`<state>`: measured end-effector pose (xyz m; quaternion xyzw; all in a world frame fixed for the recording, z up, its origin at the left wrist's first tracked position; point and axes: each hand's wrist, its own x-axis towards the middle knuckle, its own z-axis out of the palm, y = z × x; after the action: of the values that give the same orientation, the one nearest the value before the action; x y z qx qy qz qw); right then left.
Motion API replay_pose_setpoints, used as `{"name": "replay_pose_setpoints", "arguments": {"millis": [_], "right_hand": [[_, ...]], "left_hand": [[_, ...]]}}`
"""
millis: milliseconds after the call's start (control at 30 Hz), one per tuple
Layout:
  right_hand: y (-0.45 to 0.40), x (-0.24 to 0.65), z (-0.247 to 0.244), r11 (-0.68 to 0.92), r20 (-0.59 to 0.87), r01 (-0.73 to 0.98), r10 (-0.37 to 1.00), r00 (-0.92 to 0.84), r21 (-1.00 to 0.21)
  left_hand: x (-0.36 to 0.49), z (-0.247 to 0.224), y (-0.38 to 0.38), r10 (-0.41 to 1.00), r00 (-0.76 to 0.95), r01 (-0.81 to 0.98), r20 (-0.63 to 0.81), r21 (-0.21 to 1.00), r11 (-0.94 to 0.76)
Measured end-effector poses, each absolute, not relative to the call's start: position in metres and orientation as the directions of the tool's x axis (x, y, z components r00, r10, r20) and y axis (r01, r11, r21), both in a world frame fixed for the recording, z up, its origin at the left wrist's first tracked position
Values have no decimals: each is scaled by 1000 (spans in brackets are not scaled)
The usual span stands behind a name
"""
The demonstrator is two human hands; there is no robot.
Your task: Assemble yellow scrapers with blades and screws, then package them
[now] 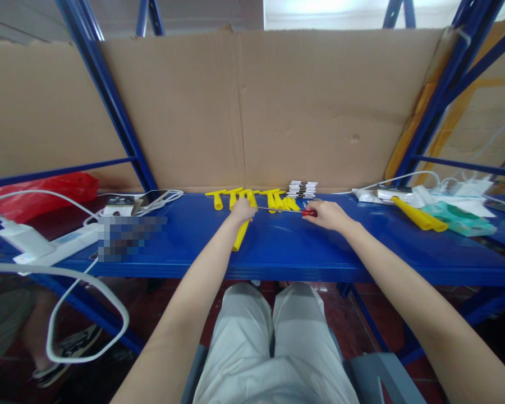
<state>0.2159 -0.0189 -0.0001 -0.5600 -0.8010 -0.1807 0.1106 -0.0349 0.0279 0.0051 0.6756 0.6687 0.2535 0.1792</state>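
Head view, looking down past a pair of light-grey trousers [273, 348] at a shiny blue metal tabletop [336, 247]. Left hand [243, 211] has its grip closed around a long yellow plastic-looking piece with a tubular handle [240, 237]; that handle pokes out below the fist toward the front edge of the tabletop, pretty much mid-bench. Right hand [327, 214] has its grip wrapped around a red-handled screwdriver with a thin metal shaft [308, 213], lying roughly level and pointing left at the held piece. The tip ends right by the left fingers, so I can't tell whether it's actually touching the yellow part.

Behind the hands there's a bunch of similar stuff: yellow T-shaped pieces [217, 201] left of the left hand, more yellow handled pieces [272, 200] between the two hands, and a stack of white flat pieces with dark middles [303, 189] just behind the right hand. Big tan cardboard sheet [336, 106] stands along the back.

Far right: two yellow tubes [418, 215] next to a teal-green soft packet [460, 219]. Far left: a crumpled red plastic bag [46, 195] and a white power strip [65, 245], with another person's dark shoe [73, 345] down on the floor.
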Motion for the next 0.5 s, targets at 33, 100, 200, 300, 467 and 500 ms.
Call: {"name": "replay_pose_setpoints", "arguments": {"millis": [33, 100, 200, 300, 467, 500], "right_hand": [[-19, 216, 0, 310, 379, 937, 858, -348, 160], [-19, 217, 0, 315, 376, 938, 860, -346, 143], [-19, 217, -1, 315, 367, 941, 866, -339, 124], [-19, 217, -2, 330, 367, 937, 863, -347, 111], [-17, 218, -3, 332, 394, 937, 851, -347, 108], [-17, 217, -3, 332, 394, 936, 850, -349, 113]], "left_hand": [[-35, 5, 29, 994, -20, 813, 106, 580, -46], [-35, 4, 30, 994, -14, 815, 111, 577, -53], [-35, 4, 30, 994, -16, 820, 112, 570, -51], [-34, 5, 28, 994, -19, 820, 105, 571, -45], [-34, 6, 27, 995, -11, 831, 101, 554, -47], [-34, 6, 27, 995, -10, 834, 100, 549, -47]]}}
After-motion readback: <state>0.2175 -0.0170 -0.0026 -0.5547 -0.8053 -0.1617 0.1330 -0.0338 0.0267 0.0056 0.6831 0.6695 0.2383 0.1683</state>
